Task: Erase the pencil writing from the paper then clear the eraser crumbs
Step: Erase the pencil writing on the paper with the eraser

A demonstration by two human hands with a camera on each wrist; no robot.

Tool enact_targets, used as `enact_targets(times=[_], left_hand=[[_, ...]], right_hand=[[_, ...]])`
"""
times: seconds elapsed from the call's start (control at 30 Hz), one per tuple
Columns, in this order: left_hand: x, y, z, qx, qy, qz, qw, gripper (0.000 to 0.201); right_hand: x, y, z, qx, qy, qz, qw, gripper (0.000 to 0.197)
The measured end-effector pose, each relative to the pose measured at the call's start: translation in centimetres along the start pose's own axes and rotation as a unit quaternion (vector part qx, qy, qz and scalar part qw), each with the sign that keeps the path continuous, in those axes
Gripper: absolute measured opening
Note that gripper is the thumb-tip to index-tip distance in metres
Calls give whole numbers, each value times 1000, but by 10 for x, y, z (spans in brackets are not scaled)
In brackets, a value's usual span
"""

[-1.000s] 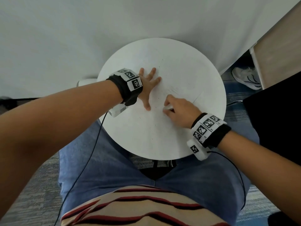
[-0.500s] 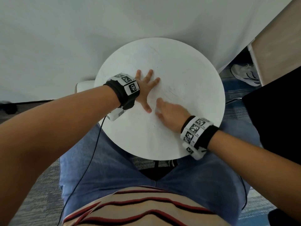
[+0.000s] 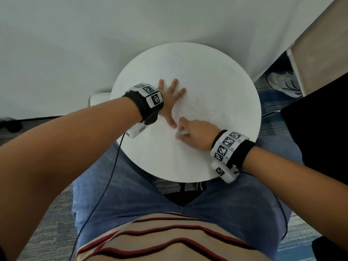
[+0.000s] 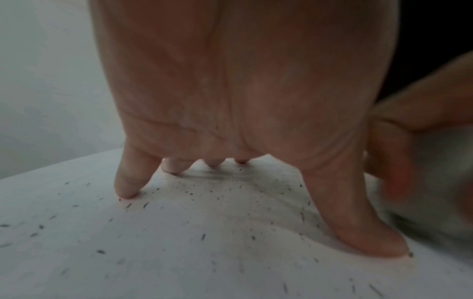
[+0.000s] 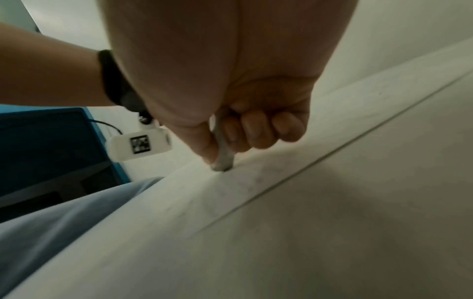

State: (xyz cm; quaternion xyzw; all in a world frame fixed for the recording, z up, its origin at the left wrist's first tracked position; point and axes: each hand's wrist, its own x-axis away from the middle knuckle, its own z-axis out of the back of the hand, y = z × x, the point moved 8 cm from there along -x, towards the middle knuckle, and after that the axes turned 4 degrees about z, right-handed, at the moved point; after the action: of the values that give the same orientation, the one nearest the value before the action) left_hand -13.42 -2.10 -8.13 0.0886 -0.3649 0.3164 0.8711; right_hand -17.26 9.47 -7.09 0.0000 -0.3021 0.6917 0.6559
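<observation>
A white sheet of paper lies on the round white table, with faint pencil strokes near its middle. My left hand rests flat on the paper with fingers spread, fingertips pressing down. My right hand pinches a small whitish eraser between thumb and curled fingers, its grey tip touching the paper just right of my left thumb. Dark eraser crumbs are scattered over the paper around the left hand.
The table's near edge sits over my blue-jeaned lap. A white wall is behind. A shoe lies on the floor at right beside a pale panel. A black cable hangs from my left wrist.
My right hand with the eraser slid left toward my left thumb over the last second, then shifted slightly back; the left hand stayed flat on the paper.
</observation>
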Motion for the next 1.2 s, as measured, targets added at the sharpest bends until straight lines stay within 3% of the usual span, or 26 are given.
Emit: enact_targets(times=[0.1, 0.27, 0.43, 0.6, 0.67, 0.8, 0.87, 1.1, 1.2], left_hand=[[-1, 0, 1, 3, 3, -1, 1000, 144], [0, 0, -1, 1, -3, 0, 1000, 144], [7, 5, 5, -11, 5, -5, 1000, 138], [11, 3, 6, -6, 3, -2, 1000, 137], [11, 6, 7, -8, 7, -5, 1000, 137], [3, 3, 2, 3, 4, -1, 1000, 141], [4, 2, 2, 0, 3, -2, 1000, 141], [4, 3, 1, 20, -1, 0, 1000, 142], [1, 2, 0, 23, -7, -1, 1000, 144]], right_hand=[[-2, 9, 20, 68, 83, -30, 994, 22], [4, -10, -10, 37, -42, 7, 998, 24], [-7, -19, 5, 72, 41, 11, 997, 27], [11, -5, -5, 63, -95, -5, 993, 22], [11, -5, 1, 62, -91, -9, 994, 20], [-4, -26, 2, 17, -11, 12, 1000, 32], [-4, -22, -3, 16, -26, 6, 1000, 35], [29, 9, 1, 77, -145, -24, 986, 16], [27, 10, 5, 125, -139, -31, 982, 17]])
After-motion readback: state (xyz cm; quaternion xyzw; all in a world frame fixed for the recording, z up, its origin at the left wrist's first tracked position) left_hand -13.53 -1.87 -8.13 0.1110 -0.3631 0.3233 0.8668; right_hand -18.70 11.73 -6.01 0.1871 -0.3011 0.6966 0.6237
